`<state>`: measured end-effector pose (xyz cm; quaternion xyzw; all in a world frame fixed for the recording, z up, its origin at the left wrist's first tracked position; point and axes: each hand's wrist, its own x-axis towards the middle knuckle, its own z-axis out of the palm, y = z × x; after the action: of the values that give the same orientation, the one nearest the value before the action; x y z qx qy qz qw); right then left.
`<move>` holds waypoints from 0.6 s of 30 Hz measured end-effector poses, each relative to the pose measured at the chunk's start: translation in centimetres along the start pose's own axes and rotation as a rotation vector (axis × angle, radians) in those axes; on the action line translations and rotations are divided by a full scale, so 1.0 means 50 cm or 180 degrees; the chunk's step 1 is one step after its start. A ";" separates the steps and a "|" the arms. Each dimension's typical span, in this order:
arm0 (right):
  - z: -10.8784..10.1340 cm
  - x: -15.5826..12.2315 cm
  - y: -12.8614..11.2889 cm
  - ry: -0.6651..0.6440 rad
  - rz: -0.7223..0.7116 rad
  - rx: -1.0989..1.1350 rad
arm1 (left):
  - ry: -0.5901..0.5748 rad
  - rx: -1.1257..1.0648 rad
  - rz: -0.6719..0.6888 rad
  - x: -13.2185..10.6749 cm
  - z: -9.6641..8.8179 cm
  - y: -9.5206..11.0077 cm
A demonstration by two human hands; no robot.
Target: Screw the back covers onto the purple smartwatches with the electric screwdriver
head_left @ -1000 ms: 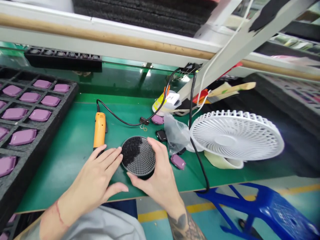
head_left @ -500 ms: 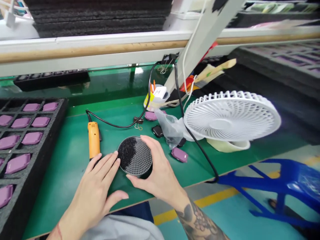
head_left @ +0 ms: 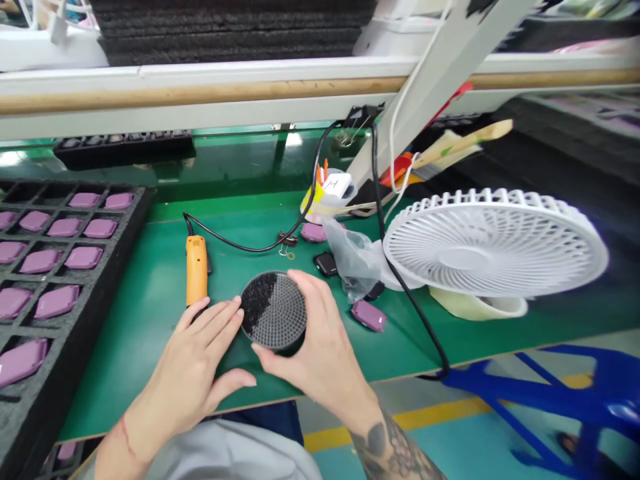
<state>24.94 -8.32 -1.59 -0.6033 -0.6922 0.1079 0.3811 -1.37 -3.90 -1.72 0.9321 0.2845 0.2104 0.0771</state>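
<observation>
A round black dish [head_left: 273, 310] with a dotted mesh top, half covered in small black bits, sits on the green mat [head_left: 150, 300]. My right hand [head_left: 315, 347] curls round its right side, thumb at the front and fingers at the back, gripping it. My left hand [head_left: 197, 363] lies flat on the mat just left of the dish, fingers spread, fingertips touching its rim. An orange corded hand tool [head_left: 196, 261] lies just beyond my left fingers.
A black foam tray [head_left: 75, 313] with several purple parts fills the left. A white fan [head_left: 493, 240] stands at the right, its black cable [head_left: 415, 313] running over the front edge. A clear plastic bag [head_left: 353, 257], loose purple parts [head_left: 369, 315] and a blue stool [head_left: 560, 393] lie nearby.
Both hands stay on the dish as before. The view has shifted, first left and then slightly back right, so the fan and stool slide across the picture.
</observation>
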 end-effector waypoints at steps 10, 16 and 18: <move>0.004 -0.020 0.030 -0.0260 0.0057 -0.0145 | 0.0028 0.0016 -0.0022 0.011 -0.004 0.009; -0.017 -0.034 0.031 -0.0626 -0.0032 -0.0414 | 0.0329 -0.0163 -0.0155 -0.020 -0.018 0.015; -0.028 -0.025 0.030 -0.0891 -0.0223 -0.0410 | 0.0473 -0.0154 -0.0287 -0.045 -0.032 0.016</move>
<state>26.97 -9.51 -2.04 -0.5810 -0.7647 0.1330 0.2449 -3.34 -5.79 -0.86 0.8980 0.3259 0.2822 0.0877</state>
